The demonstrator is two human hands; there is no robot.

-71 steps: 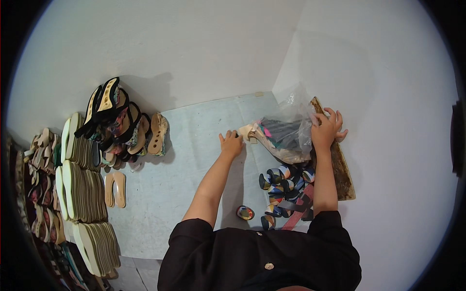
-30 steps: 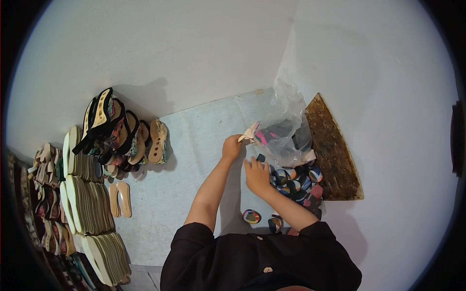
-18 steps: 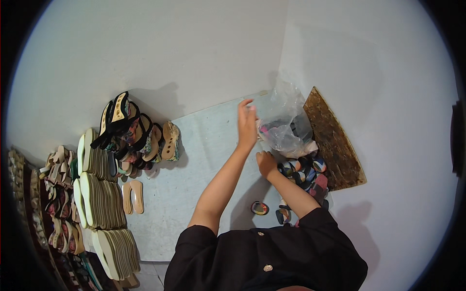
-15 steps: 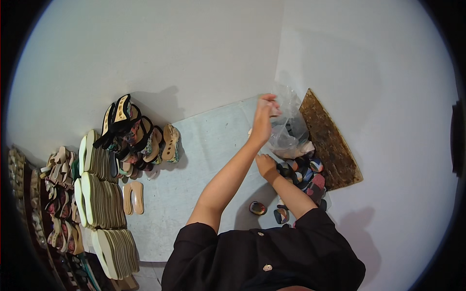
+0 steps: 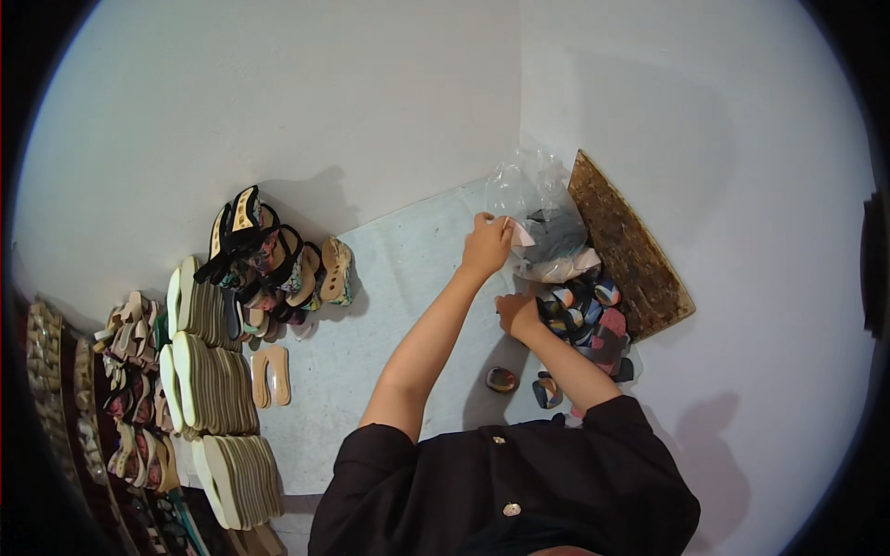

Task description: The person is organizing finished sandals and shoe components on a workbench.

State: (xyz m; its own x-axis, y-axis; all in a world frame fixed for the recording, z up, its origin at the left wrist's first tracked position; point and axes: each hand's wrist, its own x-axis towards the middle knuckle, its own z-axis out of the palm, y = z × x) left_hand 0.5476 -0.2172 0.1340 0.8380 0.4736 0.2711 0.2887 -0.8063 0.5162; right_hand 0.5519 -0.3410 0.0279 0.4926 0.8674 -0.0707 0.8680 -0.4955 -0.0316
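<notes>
Clear plastic bag pinched in left hand fingers – right hand just below.

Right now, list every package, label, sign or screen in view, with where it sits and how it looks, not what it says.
Clear plastic bag: in the corner by the wall, crumpled, see-through, dark items inside, held at its edge by the left hand.
Small pale tag: at the bag's opening beside the left hand, whitish-pink; whether it is a label I cannot tell.
No signs or screens in view.
</notes>
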